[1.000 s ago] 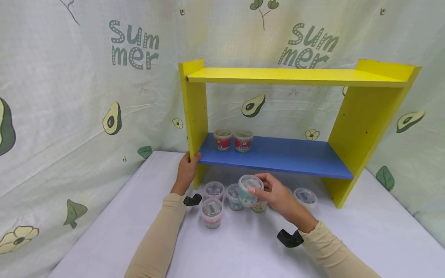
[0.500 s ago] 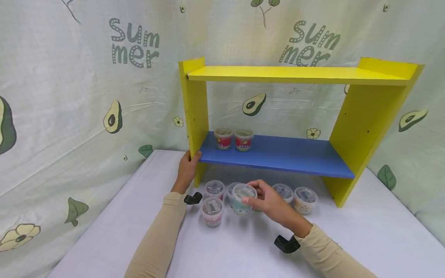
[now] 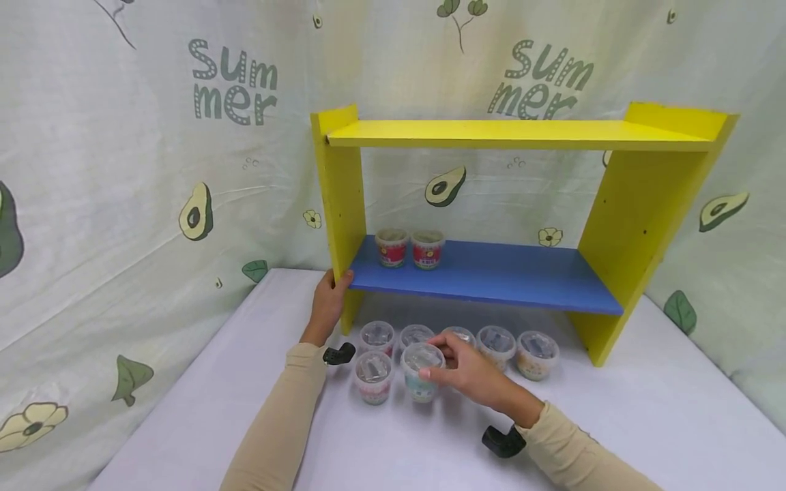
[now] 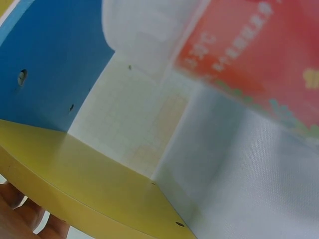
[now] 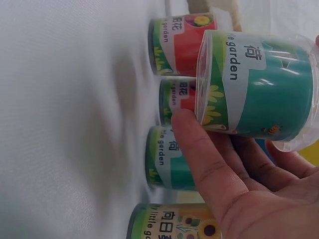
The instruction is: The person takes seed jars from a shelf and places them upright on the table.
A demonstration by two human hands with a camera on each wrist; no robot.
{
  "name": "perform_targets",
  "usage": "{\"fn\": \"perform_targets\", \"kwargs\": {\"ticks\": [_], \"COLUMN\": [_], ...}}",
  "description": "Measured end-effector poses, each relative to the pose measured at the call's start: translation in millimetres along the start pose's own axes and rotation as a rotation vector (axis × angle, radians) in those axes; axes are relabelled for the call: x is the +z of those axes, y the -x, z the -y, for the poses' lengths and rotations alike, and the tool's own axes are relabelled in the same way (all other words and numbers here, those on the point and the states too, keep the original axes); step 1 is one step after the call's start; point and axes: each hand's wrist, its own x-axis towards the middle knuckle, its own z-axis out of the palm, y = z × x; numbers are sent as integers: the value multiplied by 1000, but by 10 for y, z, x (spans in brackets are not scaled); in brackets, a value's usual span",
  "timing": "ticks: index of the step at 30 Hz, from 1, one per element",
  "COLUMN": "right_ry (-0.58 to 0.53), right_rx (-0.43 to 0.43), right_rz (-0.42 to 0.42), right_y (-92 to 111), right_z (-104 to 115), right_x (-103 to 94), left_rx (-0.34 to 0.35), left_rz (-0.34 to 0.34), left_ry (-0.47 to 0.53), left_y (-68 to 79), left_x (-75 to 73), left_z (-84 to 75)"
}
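My right hand holds a small clear plastic cup with a teal "little garden" label, thumb on the near side and fingers on the far side. In the right wrist view this cup is large and close, low over the white table. Beside it on the left stands a cup with a red-pink label. My left hand grips the lower front edge of the shelf unit's yellow left side panel; in the left wrist view its fingers show behind the panel.
Several lidded cups, one with a sunflower label, stand in a row under the blue shelf. Two red-labelled cups stand at that shelf's left end. The yellow top board spans above. A printed curtain hangs behind.
My right hand has brought the teal-labelled cup down and slightly left, from in front of the row to beside the red-pink cup. The left hand keeps its grip on the panel.
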Motion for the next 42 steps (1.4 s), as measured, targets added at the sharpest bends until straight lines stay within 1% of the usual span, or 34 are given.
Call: {"fn": "perform_targets", "kwargs": {"ticks": [4,11,16,18,21,28,35,42], "right_ry": [7,-5,20,40,52,36,32,26], "right_rx": [-23,-23,-7,9,12,-29,-9,7], "right_rz": [11,37,27,20,22,40,12,7], "right_y": [-6,-12,-27,-33,-39,-41,-43,-52], "right_z": [-17,-49,-102,-127,-157,-193,-180,-194], "right_x": [28,50,74,88,105,133,132,155], "left_rx": [1,-7,-7,-8,-6,9,24,-9], "left_rz": [-6,-3,1,-2,-5,6,4,-2], "left_ry": [3,-2,-4,4,13,7,-3,-11], "left_y": [9,6,12,23,36,24,-7,-1], "left_x": [-9,-7,-9,-14,-21,-8,8,-2], "left_z": [-12,-25,-36,-28,-8,9,-31,-23]}}
